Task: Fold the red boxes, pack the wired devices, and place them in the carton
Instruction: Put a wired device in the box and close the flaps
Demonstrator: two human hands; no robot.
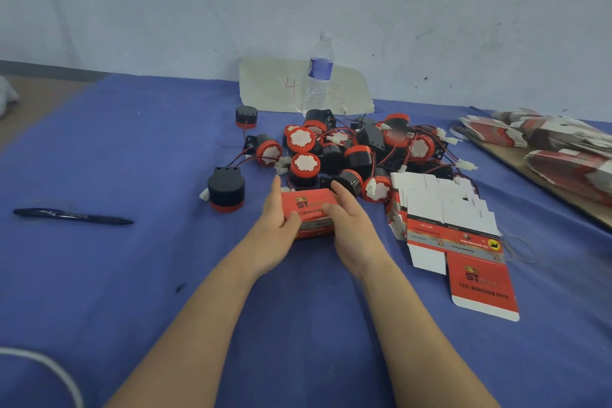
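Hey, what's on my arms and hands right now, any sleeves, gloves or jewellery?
The left forearm and right forearm are bare, no sleeves in view. The left hand and right hand wear no gloves; no watch, bracelet or ring is visible.

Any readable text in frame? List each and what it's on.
"ST": on the folded red box.
"ST": on the top flat box, right.
"4": in red, on the paper at the wall.
Small print on the boxes, the bottle label, and the marks right of the bottle: too blurred to read.
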